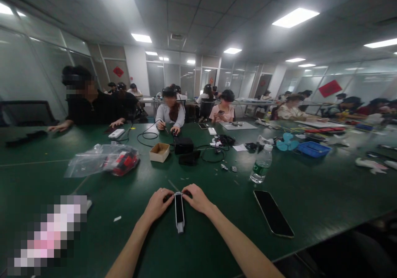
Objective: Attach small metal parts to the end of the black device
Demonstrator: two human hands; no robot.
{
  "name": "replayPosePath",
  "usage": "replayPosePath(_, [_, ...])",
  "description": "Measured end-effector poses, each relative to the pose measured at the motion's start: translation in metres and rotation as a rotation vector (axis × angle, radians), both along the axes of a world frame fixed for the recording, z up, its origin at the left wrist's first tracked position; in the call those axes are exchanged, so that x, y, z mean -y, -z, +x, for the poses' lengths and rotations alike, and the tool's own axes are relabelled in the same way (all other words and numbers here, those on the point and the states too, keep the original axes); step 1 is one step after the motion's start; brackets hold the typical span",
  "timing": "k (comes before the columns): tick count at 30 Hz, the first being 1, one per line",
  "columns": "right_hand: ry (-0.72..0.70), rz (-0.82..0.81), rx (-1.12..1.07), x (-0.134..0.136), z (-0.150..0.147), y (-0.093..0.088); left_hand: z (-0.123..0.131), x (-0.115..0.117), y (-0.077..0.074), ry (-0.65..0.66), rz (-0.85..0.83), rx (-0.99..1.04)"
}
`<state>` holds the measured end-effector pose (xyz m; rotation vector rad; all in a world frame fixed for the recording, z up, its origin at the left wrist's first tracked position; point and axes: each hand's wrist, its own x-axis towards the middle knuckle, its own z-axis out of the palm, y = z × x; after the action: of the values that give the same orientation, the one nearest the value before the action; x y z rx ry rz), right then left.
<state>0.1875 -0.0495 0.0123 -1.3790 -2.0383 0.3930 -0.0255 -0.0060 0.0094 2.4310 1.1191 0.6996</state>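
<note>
A slim white-edged device with a black face (179, 208) lies on the green table in front of me, its long side pointing toward me. A pale grey piece (180, 227) forms its near end. My left hand (159, 204) pinches its far end from the left, fingers bent together. From the right, my right hand (197, 199) grips the same end with thumb and fingertips. A thin, pale strip (173, 185) sticks out beyond that end. What the fingertips cover there cannot be made out.
To the right lie a dark-screened phone (273, 213) and a water bottle (261, 164). Ahead are a small open box (159, 152), black cables and a bag with red parts (120, 161). A blue tray (314, 149) stands farther right. Several people sit across the table.
</note>
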Motion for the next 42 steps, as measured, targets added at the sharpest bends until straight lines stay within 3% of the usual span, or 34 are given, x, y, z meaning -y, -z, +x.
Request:
replayPosePath(4, [0.025, 0.012, -0.003, -0.002, 0.011, 0.001, -0.001, 0.002, -0.003, 0.005, 0.001, -0.003])
replayPosePath(8, [0.162, 0.012, -0.057, -0.011, 0.041, 0.006, -0.002, 0.002, -0.003, -0.020, -0.020, 0.004])
replayPosePath(12, [0.413, 0.055, -0.069, -0.025, 0.088, 0.014, -0.003, 0.002, -0.002, -0.022, -0.040, -0.004])
replayPosePath(17, [0.829, 0.107, 0.088, -0.037, 0.141, 0.021, -0.003, 0.003, -0.003, -0.025, -0.058, -0.015])
replayPosePath(20, [0.941, 0.064, 0.208, -0.044, 0.158, 0.023, -0.003, 0.005, -0.005, -0.038, -0.070, -0.020])
replayPosePath(26, [0.960, 0.020, 0.323, -0.055, 0.169, 0.032, -0.001, 0.012, -0.009, -0.066, -0.070, -0.037])
replayPosePath(33, [0.992, 0.108, 0.157, -0.054, 0.179, 0.045, -0.001, 0.011, -0.006, -0.078, -0.076, -0.048])
replayPosePath(42, [0.770, 0.217, -0.084, -0.043, 0.139, 0.024, -0.001, 0.010, -0.002, -0.079, -0.072, -0.038])
